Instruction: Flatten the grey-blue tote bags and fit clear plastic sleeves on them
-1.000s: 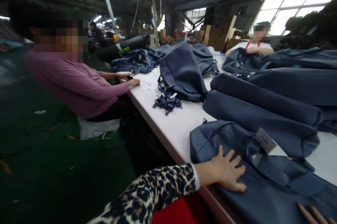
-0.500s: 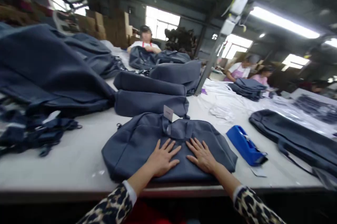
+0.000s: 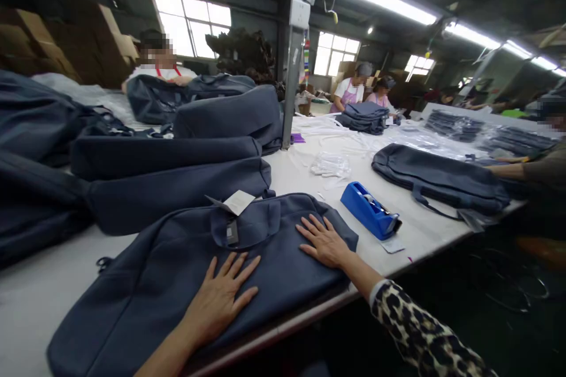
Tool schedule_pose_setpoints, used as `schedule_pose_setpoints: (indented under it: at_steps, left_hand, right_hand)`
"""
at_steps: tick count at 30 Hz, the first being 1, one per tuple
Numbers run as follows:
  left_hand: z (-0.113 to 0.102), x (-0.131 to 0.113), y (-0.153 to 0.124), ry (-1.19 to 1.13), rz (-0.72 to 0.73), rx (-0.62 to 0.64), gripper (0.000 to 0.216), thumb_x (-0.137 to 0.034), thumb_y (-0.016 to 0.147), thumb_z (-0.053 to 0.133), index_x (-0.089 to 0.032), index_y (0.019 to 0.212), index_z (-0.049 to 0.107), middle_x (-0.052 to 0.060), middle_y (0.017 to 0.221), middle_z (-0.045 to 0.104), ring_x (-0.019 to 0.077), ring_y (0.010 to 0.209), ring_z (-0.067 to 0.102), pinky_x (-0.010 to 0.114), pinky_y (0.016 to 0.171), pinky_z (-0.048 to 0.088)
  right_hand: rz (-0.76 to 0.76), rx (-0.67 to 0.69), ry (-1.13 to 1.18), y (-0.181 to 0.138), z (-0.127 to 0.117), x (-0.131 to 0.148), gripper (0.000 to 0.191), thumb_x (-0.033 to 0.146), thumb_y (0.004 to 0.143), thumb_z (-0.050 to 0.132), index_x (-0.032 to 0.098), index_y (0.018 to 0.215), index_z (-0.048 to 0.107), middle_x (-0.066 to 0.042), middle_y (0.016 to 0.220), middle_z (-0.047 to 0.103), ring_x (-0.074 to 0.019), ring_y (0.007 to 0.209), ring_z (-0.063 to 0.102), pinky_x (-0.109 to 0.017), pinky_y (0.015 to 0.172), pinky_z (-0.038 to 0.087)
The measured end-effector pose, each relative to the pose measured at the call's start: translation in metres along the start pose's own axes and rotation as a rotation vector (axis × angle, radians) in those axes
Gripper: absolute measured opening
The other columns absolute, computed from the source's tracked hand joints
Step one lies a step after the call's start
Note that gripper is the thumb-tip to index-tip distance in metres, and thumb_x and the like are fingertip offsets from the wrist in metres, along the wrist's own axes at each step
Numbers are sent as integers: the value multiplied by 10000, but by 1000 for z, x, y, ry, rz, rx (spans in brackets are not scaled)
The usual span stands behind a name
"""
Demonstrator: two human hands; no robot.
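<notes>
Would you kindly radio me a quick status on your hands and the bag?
Left hand and right hand open, palm-down on navy bag. Bag lying along table's near edge. Blue tape dispenser off bag's right end, not touching.

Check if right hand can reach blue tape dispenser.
Likely yes: the right hand lies flat on the navy bag, and only the bag's end and bare tabletop separate it from the blue tape dispenser.

L hand + R hand = 2, on 1 navy bag; 1 blue tape disp. R of R hand; 1 post w/ 2 outlet boxes beyond R hand
</notes>
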State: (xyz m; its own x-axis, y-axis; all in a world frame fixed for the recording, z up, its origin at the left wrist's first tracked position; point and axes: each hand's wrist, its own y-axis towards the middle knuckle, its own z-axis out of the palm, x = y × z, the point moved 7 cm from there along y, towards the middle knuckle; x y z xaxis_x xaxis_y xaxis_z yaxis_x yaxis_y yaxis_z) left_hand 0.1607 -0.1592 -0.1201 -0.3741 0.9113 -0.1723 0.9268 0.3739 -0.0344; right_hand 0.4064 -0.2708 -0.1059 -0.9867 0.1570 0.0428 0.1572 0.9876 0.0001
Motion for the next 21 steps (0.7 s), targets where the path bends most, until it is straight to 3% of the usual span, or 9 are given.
schedule_pose_setpoints:
  at_steps: [4, 11, 14, 16, 18, 19, 21]
  left_hand:
    - [-7, -3, -2, -25, -12, 32, 585, -621, 966, 288, -442, 1510, 172, 34, 1584, 279, 304, 1466, 216, 631, 1150, 137]
    - [-20, -17, -24, -123, 23, 65, 669, -691, 918, 325, -402, 1513, 224, 79, 1582, 281, 340, 1464, 200, 674, 1135, 93]
    - [-37, -20, -15, -137, 56, 106, 695, -701, 889, 382, -356, 1489, 323, 124, 1550, 339, 387, 1418, 297, 694, 1078, 231]
    - [-46, -24, 1, -106, 87, 192, 604, -634, 867, 492, -307, 1374, 516, 146, 1427, 507, 398, 1280, 486, 617, 974, 419]
    - [-50, -26, 19, -35, 102, 259, 408, -513, 840, 592, -239, 1127, 691, 141, 1182, 669, 353, 1056, 636, 480, 838, 524]
    - [-51, -26, 28, -5, 107, 244, 322, -456, 835, 613, -209, 1011, 719, 133, 1076, 698, 322, 965, 664, 428, 790, 535]
    - [-51, -23, 40, 0, 92, 77, 250, -395, 852, 609, -176, 931, 699, 115, 1010, 691, 281, 921, 660, 378, 778, 527]
  right_hand:
    - [-8, 18, 15, -1, 4, 2, 623, 616, 975, 306, 321, 1521, 254, -41, 1594, 218, -284, 1472, 142, -599, 1162, 129]
    - [-28, -84, 7, -24, 12, 2, 587, 606, 962, 345, 387, 1501, 265, -22, 1566, 301, -301, 1451, 213, -640, 1136, 194]
    - [-22, -24, 6, -21, 11, -2, 599, 636, 939, 363, 399, 1486, 307, -17, 1553, 329, -317, 1441, 235, -662, 1124, 203]
    - [-6, 42, 2, -15, 7, -3, 613, 656, 919, 379, 378, 1466, 373, -38, 1544, 344, -345, 1430, 253, -692, 1099, 221]
    - [-1, 81, -25, -6, -3, -1, 599, 638, 897, 434, 344, 1418, 470, -78, 1505, 412, -381, 1403, 307, -726, 1068, 235]
    - [-14, 84, -47, -1, -10, 3, 565, 602, 885, 478, 327, 1377, 527, -95, 1460, 476, -393, 1377, 354, -734, 1061, 234]
    - [-65, 52, -88, 11, -24, 18, 484, 477, 851, 563, 301, 1301, 599, -110, 1368, 571, -390, 1296, 472, -711, 1060, 272]
